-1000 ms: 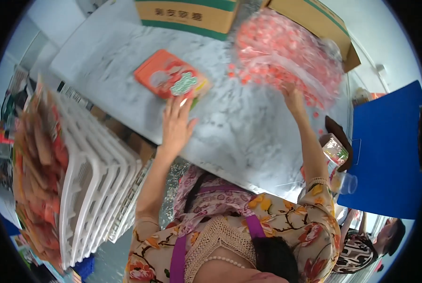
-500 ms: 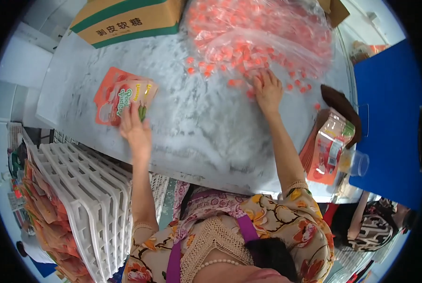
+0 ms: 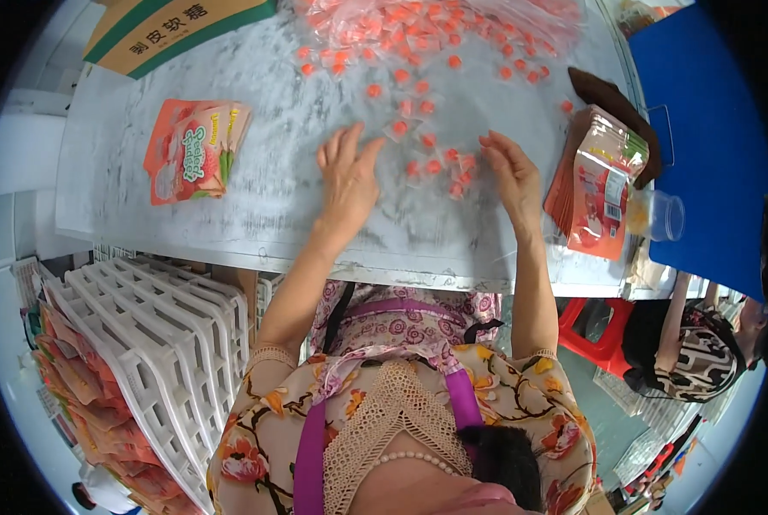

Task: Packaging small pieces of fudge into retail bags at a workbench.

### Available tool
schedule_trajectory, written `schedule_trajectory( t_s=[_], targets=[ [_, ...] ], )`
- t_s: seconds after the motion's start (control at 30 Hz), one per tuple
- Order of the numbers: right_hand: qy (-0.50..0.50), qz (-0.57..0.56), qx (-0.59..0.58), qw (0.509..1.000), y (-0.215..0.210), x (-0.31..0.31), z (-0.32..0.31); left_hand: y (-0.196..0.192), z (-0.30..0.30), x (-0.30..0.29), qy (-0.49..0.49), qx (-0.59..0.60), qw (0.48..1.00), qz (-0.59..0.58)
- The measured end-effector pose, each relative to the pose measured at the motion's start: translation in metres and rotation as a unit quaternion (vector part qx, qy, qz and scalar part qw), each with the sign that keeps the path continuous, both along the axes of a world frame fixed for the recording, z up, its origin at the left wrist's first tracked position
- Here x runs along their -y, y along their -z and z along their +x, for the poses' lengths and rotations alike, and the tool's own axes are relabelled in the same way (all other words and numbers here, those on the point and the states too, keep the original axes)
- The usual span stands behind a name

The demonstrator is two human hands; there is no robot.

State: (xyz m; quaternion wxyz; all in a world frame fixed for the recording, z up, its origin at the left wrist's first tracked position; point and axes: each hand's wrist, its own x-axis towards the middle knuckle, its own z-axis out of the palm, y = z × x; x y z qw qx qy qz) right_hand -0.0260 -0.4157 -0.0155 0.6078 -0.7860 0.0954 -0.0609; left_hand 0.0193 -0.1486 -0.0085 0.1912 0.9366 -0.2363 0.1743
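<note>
My left hand [image 3: 350,176] is over the table with its thumb and fingers apart, and nothing shows in it. My right hand [image 3: 513,176] is to the right of a small group of red wrapped candies [image 3: 434,166], its fingers drawn together. A reddish spot shows at its fingertips, but I cannot make out what it is. More candies in clear wrappers trail from this group toward a large clear plastic bag [image 3: 530,21] full of them at the far side. Left of my left hand lies a small stack of red and pink candy pouches [image 3: 191,150].
A cardboard box [image 3: 174,34] with green bands stands at the far left. Another pile of pouches [image 3: 603,189], a dark brown object [image 3: 611,103] and a clear plastic cup [image 3: 663,215] are at the right, beside a blue panel [image 3: 701,129]. White plastic trays [image 3: 157,335] stand below left.
My left hand has left the pouch stack and moved right to the middle. My right hand has drawn nearer from the candy heap, and a group of candies now lies between my hands.
</note>
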Motion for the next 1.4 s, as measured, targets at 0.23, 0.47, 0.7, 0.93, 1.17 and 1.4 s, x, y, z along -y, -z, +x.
schedule_trajectory(
  t_s=[0.23, 0.47, 0.7, 0.93, 1.17, 1.4],
  targets=[
    [-0.111, -0.305, 0.173, 0.93, 0.0, -0.025, 0.006, -0.005, -0.016, 0.034, 0.105, -0.178, 0.963, -0.174],
    [-0.197, -0.161, 0.015, 0.967, -0.009, 0.002, -0.028, -0.004, -0.055, 0.045, 0.13, -0.249, 0.944, -0.174],
    [0.018, 0.208, -0.023, 0.978, -0.018, 0.043, -0.05, -0.021, -0.052, 0.053, 0.113, -0.383, 0.894, -0.205],
    [0.003, 0.156, -0.033, 0.987, -0.017, 0.042, -0.059, -0.01, -0.058, 0.058, 0.146, -0.43, 0.861, -0.227],
    [-0.036, 0.095, -0.054, 0.993, -0.022, 0.041, -0.045, -0.02, -0.035, 0.032, 0.045, -0.413, 0.875, -0.25],
    [-0.157, -0.074, -0.032, 0.984, -0.026, -0.011, 0.039, -0.019, 0.052, 0.018, 0.035, -0.148, 0.98, -0.13]
  ],
)
